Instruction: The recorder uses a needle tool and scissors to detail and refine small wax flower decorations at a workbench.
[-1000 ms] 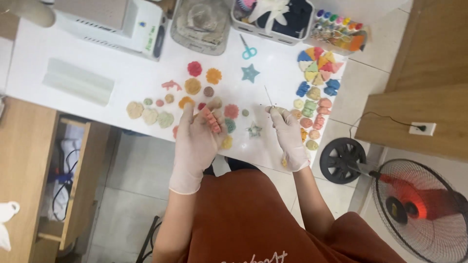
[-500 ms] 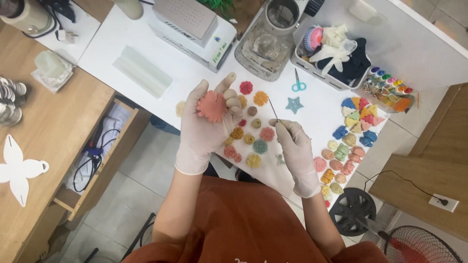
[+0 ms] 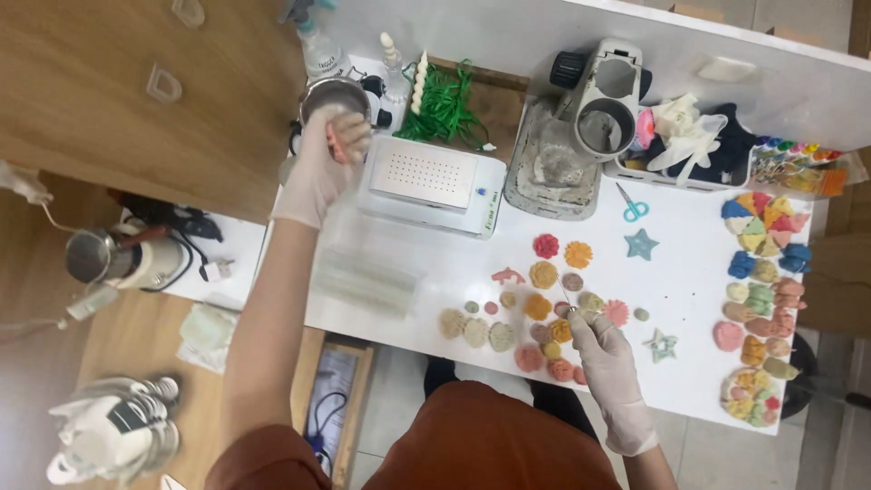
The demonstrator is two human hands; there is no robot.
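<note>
My left hand (image 3: 325, 163), in a white glove, is stretched far out to the back left and holds a small pink-red shaped piece (image 3: 334, 141) over a round metal pot (image 3: 334, 93). My right hand (image 3: 606, 354), also gloved, rests near the table's front edge and pinches a thin metal pick (image 3: 564, 295). Its tip stands among several small coloured flower and shell shapes (image 3: 544, 272) laid out on the white table (image 3: 689, 299).
A white box with a perforated top (image 3: 434, 181) sits beside the pot. Behind are a grey machine (image 3: 590, 118), blue scissors (image 3: 633, 207), a star shape (image 3: 641, 243), a tray of gloves (image 3: 689, 136), paint pots (image 3: 798, 163) and more coloured shapes (image 3: 762, 272) at the right.
My left hand has carried the pink-red piece from above the table's middle out to the metal pot at the back left. The view has swung left. My right hand stayed by the shapes.
</note>
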